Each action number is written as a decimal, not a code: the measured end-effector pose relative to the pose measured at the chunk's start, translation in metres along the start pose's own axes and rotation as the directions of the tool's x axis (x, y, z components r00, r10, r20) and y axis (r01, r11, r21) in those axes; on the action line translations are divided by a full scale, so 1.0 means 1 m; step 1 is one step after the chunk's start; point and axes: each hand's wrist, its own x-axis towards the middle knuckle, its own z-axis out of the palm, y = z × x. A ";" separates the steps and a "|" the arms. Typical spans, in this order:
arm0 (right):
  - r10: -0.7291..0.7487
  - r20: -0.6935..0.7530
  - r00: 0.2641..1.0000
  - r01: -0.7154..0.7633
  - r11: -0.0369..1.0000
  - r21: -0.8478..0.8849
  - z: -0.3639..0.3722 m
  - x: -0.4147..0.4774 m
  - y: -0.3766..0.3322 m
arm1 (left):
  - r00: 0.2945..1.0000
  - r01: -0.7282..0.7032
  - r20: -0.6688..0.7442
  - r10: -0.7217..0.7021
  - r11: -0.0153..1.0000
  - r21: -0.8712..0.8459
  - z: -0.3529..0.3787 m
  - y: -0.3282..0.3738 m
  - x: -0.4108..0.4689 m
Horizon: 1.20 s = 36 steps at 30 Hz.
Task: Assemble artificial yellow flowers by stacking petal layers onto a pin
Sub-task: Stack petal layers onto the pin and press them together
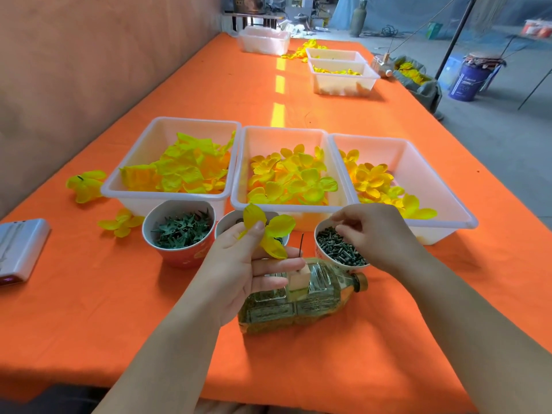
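Two grips work close together near the front edge of the orange counter (89,294). The left grip (239,264) pinches a yellow petal layer (270,231) between thumb and forefinger, its other fingers loosely curled below. The layer's petals fan out above and to the right of the thumb. The right grip (376,234) hangs over a small bowl (321,258) of short dark green pieces (340,249), fingertips drawn together and pointing down at them; whether they hold a piece I cannot tell.

Between the two, a thin dark pin (301,243) stands upright in a pale block (297,280). The block sits on a clear bottle (298,303) that lies on its side with its cap to the right. The petal layer is held just left of the pin, not threaded on it.

Left of the left grip stands a red bowl (179,258) of green star-shaped parts (179,231). A third bowl (227,222) is mostly hidden behind the thumb and petals.

Behind the bowls, three white tubs stand side by side: the left tub (167,200), the middle tub (283,209) and the right tub (433,186), each holding loose yellow petals. Two yellow flowers (86,185) lie on the counter left of the tubs. A white device (21,249) rests at the far left edge.
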 end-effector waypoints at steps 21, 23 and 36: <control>-0.072 0.064 0.995 0.021 0.809 0.588 -0.010 -0.039 -0.070 | 0.999 -0.033 0.022 0.034 0.998 -0.060 0.006 0.005 -0.003; -0.068 0.061 0.996 0.017 0.793 0.609 -0.009 -0.039 -0.071 | 0.999 -0.035 0.020 0.036 0.997 -0.062 0.006 0.006 -0.003; -0.135 -0.027 0.990 0.132 0.864 0.485 -0.016 -0.038 -0.076 | 0.999 -0.029 0.021 0.031 0.997 -0.069 0.006 0.006 -0.002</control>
